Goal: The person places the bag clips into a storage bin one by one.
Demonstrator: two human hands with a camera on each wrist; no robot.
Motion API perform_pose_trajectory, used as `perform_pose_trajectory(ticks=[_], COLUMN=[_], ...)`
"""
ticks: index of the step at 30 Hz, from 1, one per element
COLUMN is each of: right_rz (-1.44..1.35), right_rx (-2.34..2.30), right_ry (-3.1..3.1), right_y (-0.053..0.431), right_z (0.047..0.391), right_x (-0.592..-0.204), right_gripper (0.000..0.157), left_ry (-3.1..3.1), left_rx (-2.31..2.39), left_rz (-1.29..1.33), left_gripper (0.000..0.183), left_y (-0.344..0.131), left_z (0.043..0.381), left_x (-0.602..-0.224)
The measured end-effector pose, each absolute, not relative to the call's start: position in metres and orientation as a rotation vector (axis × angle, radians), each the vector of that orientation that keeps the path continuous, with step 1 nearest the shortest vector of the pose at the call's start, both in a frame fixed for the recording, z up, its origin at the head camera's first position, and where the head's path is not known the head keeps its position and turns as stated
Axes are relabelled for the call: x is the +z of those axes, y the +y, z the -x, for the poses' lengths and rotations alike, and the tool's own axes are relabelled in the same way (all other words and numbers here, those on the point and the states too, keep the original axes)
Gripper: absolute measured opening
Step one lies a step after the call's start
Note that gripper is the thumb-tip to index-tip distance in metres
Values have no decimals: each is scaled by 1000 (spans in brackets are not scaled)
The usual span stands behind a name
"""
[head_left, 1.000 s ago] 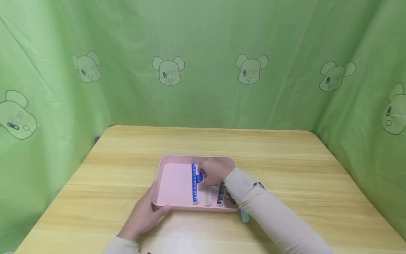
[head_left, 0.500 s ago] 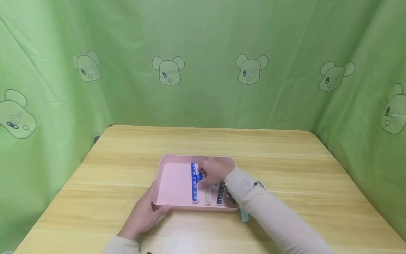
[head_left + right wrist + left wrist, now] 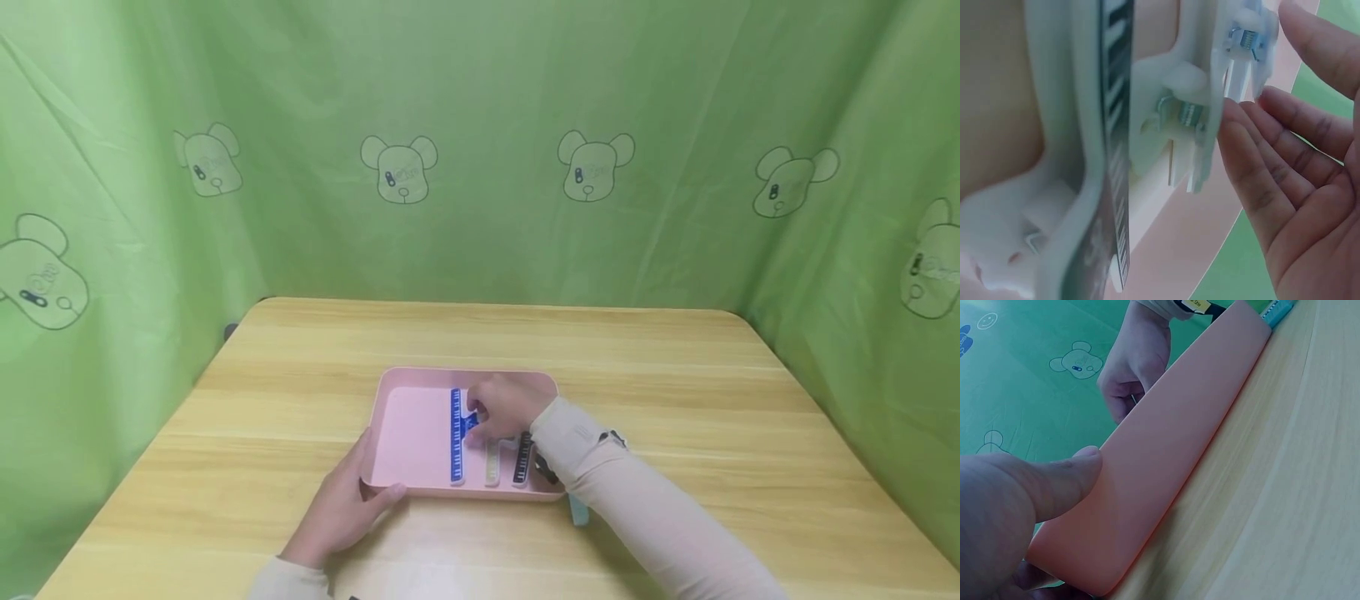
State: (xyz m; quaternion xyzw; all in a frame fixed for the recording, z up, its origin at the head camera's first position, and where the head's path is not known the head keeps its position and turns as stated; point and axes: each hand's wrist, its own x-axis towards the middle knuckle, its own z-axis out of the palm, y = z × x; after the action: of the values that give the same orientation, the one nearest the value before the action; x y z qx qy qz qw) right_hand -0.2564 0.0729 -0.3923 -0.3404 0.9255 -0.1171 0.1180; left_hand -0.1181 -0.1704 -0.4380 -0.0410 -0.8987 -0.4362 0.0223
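Note:
A pink tray [image 3: 408, 493] stands on the table with my left hand [image 3: 341, 504] holding its near left corner. In the left wrist view the thumb of that hand lies against the tray's near wall, and the other fingers are partly hidden by the corner. My right hand [image 3: 506, 408] reaches into the tray and pinches the handle of a blue clip [image 3: 456, 450] with a piano-key pattern. To the right of it lie a cream clip [image 3: 492, 467] and a black clip [image 3: 522, 462], both partly hidden by the hand. Springs show on the cream clip [image 3: 1188, 112] in the right wrist view.
A light teal piece [image 3: 578, 510] sticks out beside the tray's near right corner, below the right sleeve. Another dark item [image 3: 546, 468] shows at the tray's right end. A green curtain [image 3: 480, 233] surrounds the wooden table [image 3: 675, 358].
The blue clip has shifted slightly left at its near end and now lies straighter in the tray. Both hands stay nearly where they were.

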Motion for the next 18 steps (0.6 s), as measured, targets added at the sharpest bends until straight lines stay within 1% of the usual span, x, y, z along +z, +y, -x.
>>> perform_pose_trajectory(ticks=[5, 11, 18], right_rz=[932, 897, 962], right_rx=[-358, -348, -495], right_ry=[2710, 2755, 2738], right_y=[77, 84, 96], right_z=[258, 259, 261], right_x=[-390, -383, -373], right_gripper=[46, 41, 37], left_ry=[-2784, -2787, -2785], left_rx=[-1352, -1340, -1340], left_rz=[122, 120, 138], left_gripper=[92, 93, 93], left_y=[-170, -170, -171], left_z=[118, 118, 118], left_x=[-438, -439, -440])
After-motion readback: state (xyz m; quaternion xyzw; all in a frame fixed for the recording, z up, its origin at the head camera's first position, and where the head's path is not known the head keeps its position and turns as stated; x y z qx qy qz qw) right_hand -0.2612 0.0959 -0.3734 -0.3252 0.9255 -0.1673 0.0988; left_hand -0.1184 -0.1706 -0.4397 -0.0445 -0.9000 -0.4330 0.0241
